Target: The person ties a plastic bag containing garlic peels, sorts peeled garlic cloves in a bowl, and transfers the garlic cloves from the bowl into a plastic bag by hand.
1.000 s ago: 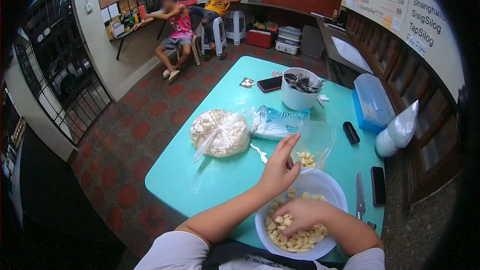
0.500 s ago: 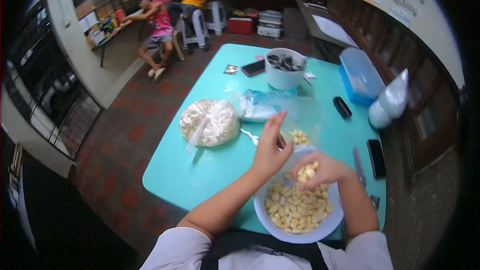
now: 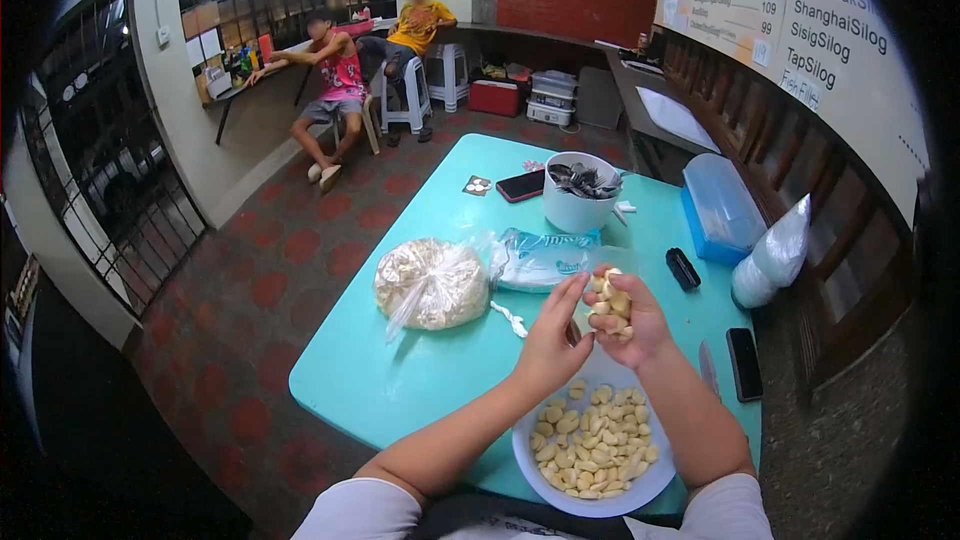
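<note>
My right hand (image 3: 640, 320) is closed around a handful of peeled garlic cloves (image 3: 612, 305), raised above the far rim of a white bowl (image 3: 520, 460). My left hand (image 3: 553, 340) is close beside it, thumb apart from the curved fingers, at a clear plastic bag (image 3: 618, 258) that is mostly hidden behind both hands. The left fingers' grip on the thin film is only partly visible. More peeled garlic cloves (image 3: 597, 440) lie spread in the bowl, in front of my body.
On the turquoise table (image 3: 350, 360) are a knotted bag of pale pieces (image 3: 432, 285), a plastic packet (image 3: 540, 260), a cutlery tub (image 3: 580, 205), a knife (image 3: 708, 365), phones (image 3: 743, 365), a blue box (image 3: 725, 210) and a plastic roll (image 3: 770, 255). Two people (image 3: 340, 75) sit far back.
My right hand has lifted from over the bowl with the garlic cloves and turned upward beside my left hand. The camera view has tilted up slightly.
</note>
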The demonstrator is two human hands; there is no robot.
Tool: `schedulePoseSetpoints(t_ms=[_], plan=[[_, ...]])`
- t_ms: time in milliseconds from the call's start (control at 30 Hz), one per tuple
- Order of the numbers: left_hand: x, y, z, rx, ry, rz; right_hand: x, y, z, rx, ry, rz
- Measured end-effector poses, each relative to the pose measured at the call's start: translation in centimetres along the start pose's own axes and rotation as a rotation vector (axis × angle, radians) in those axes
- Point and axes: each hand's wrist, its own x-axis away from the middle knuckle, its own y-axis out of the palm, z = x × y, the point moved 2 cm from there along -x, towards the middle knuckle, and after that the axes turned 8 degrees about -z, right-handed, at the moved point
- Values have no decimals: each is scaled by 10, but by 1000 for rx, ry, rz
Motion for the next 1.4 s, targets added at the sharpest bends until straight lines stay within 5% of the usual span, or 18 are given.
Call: schedulePoseSetpoints(t_ms=[233, 533, 733, 833, 933, 1033, 1133, 1167, 1267, 1400], plan=[[1, 2, 0, -94, 65, 9, -2, -44, 16, -157, 50, 171], [3, 1, 3, -61, 44, -9, -10, -42, 25, 96, -179, 364], [2, 1, -5, -2, 6, -11, -4, -48, -5, 871, -78, 415], [0, 2, -17, -37, 5, 19, 1, -58, -11, 1501, -114, 247], [-3, 1, -18, -44, 0, 51, 17, -27, -15, 1808, -191, 185], [-2, 2, -21, -4, 2, 57, 43, 27, -35, 1730, -491, 151], [-3, 4, -17, -13, 1, 49, 73, 44, -49, 1583, 17, 74], [-4, 3, -16, -6, 1, 50, 77, 30, -41, 1529, 5, -42], [-2, 2, -16, -14, -31, 28, 79, -3, -17, 1706, 422, -74], [-1, 2, -19, -58, -10, 9, 90, -39, 25, 2192, 647, -198]])
